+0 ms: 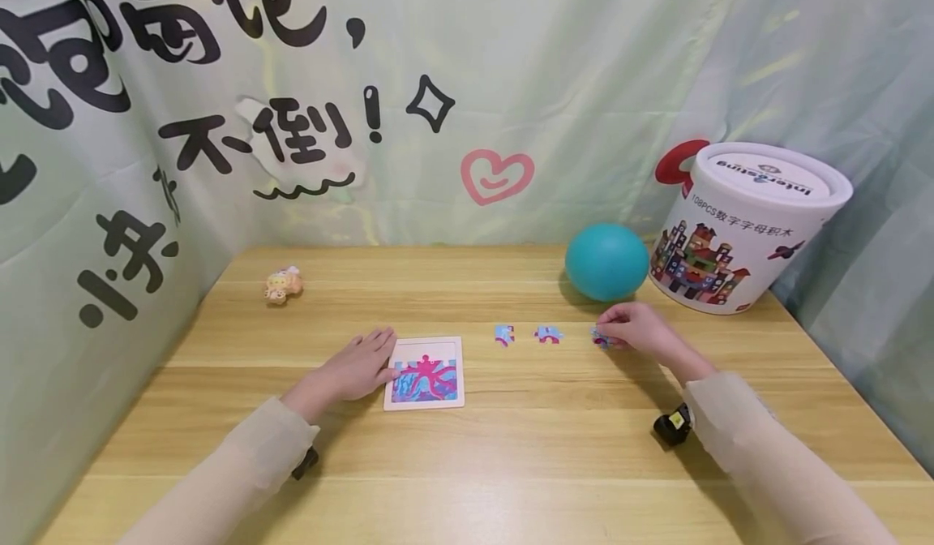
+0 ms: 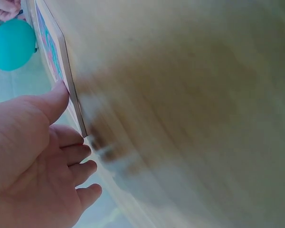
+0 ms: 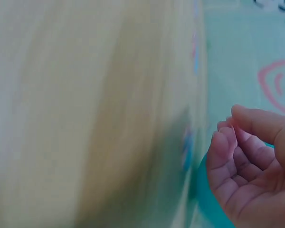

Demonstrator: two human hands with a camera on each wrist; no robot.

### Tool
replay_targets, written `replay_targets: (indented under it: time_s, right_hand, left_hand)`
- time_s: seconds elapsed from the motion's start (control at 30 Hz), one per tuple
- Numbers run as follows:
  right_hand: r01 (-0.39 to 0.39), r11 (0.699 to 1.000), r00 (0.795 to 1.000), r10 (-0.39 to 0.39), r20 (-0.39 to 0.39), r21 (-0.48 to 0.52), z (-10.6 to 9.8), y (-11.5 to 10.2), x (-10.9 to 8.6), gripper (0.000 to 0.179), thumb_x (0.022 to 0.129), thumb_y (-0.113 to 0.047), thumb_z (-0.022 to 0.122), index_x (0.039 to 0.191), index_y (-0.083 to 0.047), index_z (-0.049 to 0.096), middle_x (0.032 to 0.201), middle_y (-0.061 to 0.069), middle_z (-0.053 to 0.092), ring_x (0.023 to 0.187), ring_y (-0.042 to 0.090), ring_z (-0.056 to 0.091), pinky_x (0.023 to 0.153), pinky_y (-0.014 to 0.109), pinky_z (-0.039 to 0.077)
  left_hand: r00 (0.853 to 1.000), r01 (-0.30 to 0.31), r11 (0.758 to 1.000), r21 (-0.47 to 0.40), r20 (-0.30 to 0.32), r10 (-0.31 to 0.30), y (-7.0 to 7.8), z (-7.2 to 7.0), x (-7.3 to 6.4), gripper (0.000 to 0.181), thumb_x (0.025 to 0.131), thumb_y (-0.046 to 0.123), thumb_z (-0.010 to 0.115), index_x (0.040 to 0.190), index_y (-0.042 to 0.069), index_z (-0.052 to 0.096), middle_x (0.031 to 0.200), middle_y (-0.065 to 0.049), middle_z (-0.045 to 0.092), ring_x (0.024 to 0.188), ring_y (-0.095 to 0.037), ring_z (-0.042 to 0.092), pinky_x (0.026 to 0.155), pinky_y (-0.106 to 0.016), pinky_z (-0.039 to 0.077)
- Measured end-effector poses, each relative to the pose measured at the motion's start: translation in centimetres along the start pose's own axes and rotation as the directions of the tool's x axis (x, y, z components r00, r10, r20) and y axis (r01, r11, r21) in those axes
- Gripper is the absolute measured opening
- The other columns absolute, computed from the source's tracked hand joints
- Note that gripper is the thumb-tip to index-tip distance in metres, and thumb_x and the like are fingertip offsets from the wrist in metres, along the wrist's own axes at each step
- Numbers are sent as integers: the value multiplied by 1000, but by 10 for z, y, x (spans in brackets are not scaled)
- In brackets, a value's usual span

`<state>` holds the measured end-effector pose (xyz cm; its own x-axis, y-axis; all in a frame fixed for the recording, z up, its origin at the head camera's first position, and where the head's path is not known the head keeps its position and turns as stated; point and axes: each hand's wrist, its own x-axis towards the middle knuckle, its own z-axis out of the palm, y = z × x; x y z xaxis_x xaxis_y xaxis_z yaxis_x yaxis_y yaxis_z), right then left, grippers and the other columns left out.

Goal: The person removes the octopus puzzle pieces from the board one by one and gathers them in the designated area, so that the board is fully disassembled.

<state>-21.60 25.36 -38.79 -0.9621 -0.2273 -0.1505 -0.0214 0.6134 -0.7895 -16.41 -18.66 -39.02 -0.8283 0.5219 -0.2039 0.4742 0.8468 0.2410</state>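
A square wooden tray puzzle [image 1: 425, 406] lies on the table, its lower part filled with a pink octopus picture and its upper part bare. My left hand [image 1: 362, 364] rests at its left edge, thumb on the rim, fingers extended past its side. To the right, my right hand [image 1: 637, 330] is over a blue and pink puzzle piece [image 3: 186, 148], which lies on the table in the right wrist view. Its fingers are loosely bent, with nothing between thumb and fingertips. Two more puzzle pieces, one squarish [image 1: 504, 334] and one wider [image 1: 548, 334], lie between the tray and this hand.
Behind my right hand sits a teal ball [image 1: 607, 262], beside a large white cardboard bucket [image 1: 737, 229] at the back right. A small plush-like figure [image 1: 283, 285] stands at the back left. Printed curtains [image 1: 584, 83] enclose the wooden table [image 1: 511, 464].
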Motion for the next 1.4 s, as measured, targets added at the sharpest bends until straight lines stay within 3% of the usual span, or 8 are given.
replay_targets:
  time_s: [0.23,0.43,0.77,1.0,1.07,1.4]
  right_hand:
    - [176,984,982,-176,69,7,34,-43,6,18,89,-11,62,95,6,62,72,14,58,61,23,52,54,36,47]
    - [295,956,944,-293,150,8,76,-79,17,12,86,-7,63,92,4,65,75,9,62,61,18,54,55,33,50]
    - [412,911,880,-387,275,-35,142,-124,31,7,83,-7,66,88,-2,65,77,0,61,70,12,56,60,23,49]
    - [480,876,824,-428,372,-54,179,-142,40,9,81,-5,69,88,-1,65,70,-2,58,62,7,51,56,19,45]
    - [487,870,819,-425,387,-74,187,-145,41,10,81,-4,70,89,-1,65,68,-2,56,61,6,49,55,18,43]
    - [431,871,857,-311,412,-237,201,-154,44,16,81,-11,71,94,-3,66,72,-3,56,66,9,49,63,21,43]
  left_hand:
    - [1000,-8,1000,9,-22,8,0,2,-3,60,97,27,46,138,-14,26,144,-28,21,133,-41,17,106,-54,15]
    - [1000,-11,1000,-26,-1,11,1,2,-7,68,96,34,48,140,-11,23,147,-25,18,135,-38,14,107,-51,13]
    - [1000,-26,998,-53,3,26,1,3,-12,74,93,39,52,140,-10,23,147,-25,17,134,-39,14,107,-50,14]
    - [1000,-20,997,-71,1,20,1,2,-12,74,93,39,52,140,-11,24,147,-25,17,134,-39,14,107,-51,13]
    - [1000,-19,997,-71,3,19,0,3,-11,74,92,40,52,140,-11,24,147,-25,18,134,-39,14,107,-51,14]
    - [1000,-14,997,-73,10,15,2,2,-11,73,92,38,53,139,-11,25,146,-25,19,134,-39,15,106,-53,14]
